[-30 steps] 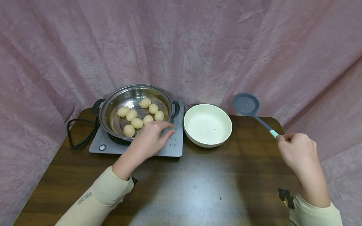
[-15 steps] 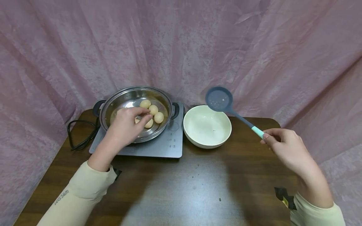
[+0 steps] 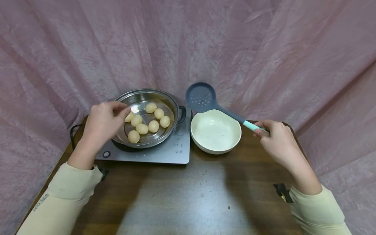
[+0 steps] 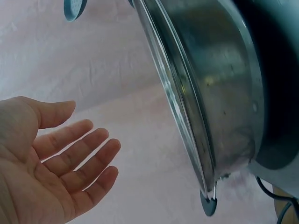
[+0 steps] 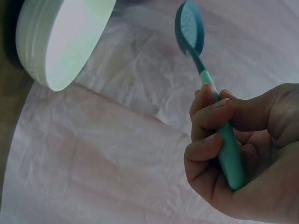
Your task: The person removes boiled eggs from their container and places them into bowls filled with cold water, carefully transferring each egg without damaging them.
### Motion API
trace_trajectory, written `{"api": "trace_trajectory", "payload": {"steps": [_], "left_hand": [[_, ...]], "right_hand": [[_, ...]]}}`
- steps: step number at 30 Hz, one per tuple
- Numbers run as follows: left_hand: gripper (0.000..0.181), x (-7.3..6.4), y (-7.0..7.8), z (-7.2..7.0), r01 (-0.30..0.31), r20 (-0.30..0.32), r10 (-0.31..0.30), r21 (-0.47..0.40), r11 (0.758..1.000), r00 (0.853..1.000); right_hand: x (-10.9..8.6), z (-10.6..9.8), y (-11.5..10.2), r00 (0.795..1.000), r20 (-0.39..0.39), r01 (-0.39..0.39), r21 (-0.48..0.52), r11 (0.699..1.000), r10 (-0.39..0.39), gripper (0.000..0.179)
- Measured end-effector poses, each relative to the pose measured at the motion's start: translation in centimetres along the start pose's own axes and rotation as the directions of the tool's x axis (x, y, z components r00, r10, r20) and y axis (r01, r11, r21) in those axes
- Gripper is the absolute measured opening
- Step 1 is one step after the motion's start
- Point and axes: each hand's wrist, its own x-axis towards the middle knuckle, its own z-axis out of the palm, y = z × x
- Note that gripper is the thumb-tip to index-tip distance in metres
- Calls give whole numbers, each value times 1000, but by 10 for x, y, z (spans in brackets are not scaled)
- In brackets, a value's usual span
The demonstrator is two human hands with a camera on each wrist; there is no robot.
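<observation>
My right hand (image 3: 279, 142) grips the mint-green handle of a grey slotted skimmer (image 3: 201, 97). Its perforated head is raised behind the white bowl (image 3: 215, 130), near the pot's right handle. In the right wrist view the fingers curl round the skimmer handle (image 5: 229, 154). My left hand (image 3: 102, 122) hangs over the left rim of a steel pot (image 3: 173, 130), hiding its left handle in the head view. The left wrist view shows that hand (image 4: 60, 163) with loosely bent fingers and nothing in it. Several peeled eggs (image 3: 142, 129) lie in shallow liquid in the pot.
The pot stands on a flat grey induction cooker (image 3: 164, 158) at the back left of a brown wooden table (image 3: 182, 195). A black power cord (image 3: 72, 137) lies beside it. A pink curtain (image 3: 188, 45) hangs behind the table.
My left hand has moved left across the eggs to the pot's left side. My right hand has carried the skimmer leftward, from right of the bowl to behind it near the pot.
</observation>
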Motion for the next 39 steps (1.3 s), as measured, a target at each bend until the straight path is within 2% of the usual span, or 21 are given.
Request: {"api": "trace_trajectory", "payload": {"steps": [5, 12, 18, 25, 32, 36, 39], "left_hand": [[38, 2, -10, -5, 48, -8, -47, 26, 999, 999], [44, 7, -32, -10, 123, 13, -123, 48, 991, 992], [51, 14, -52, -17, 194, 23, -194, 25, 981, 981], [53, 25, -77, -21, 238, 1, -238, 33, 971, 971], [59, 30, -106, -23, 308, 7, -308, -14, 951, 951], [63, 32, -118, -21, 354, 29, -353, -17, 935, 935], [63, 34, -123, -17, 365, 46, -365, 1, 931, 930]], "right_hand": [[13, 7, -10, 999, -12, 42, -22, 999, -42, 11], [33, 14, -28, 995, -44, 85, -56, 995, -87, 13], [50, 17, -40, 986, -74, 149, -51, 988, -153, 13], [66, 24, -53, 969, -93, 223, -54, 973, -227, 16], [79, 31, -60, 941, -148, 297, -70, 952, -304, 18], [84, 36, -62, 935, -137, 318, -87, 944, -327, 17], [88, 41, -64, 931, -116, 333, -116, 936, -346, 16]]}}
